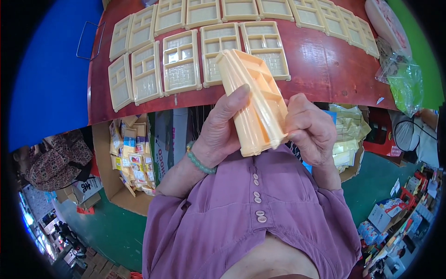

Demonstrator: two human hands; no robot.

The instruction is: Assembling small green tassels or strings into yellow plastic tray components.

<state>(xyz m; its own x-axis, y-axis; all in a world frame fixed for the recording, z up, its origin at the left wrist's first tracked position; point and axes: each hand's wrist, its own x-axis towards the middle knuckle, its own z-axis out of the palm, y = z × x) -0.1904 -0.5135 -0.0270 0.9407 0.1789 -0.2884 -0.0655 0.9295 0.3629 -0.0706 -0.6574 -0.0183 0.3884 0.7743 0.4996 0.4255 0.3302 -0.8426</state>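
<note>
A cream plastic compartment tray [251,102] is tilted on its side between my hands, its divided face turned to the right. My left hand [227,118], with a green bead bracelet at the wrist, is wrapped round its left side, thumb across the long outer wall. With fingers curled in, my right hand [309,128] pinches the tray's lower right edge; what lies between those fingertips is hidden. Just beyond, similar cream trays [181,63] lie face up in rows on the red table [320,79]. A gap runs along the held tray's near side.
Below the table's near edge stand a cardboard box of small packaged pieces [134,153] on the left and a box with yellowish wrapped pieces [346,135] on the right. A clear plastic bag [404,81] and a white tub [388,23] sit at the table's right end.
</note>
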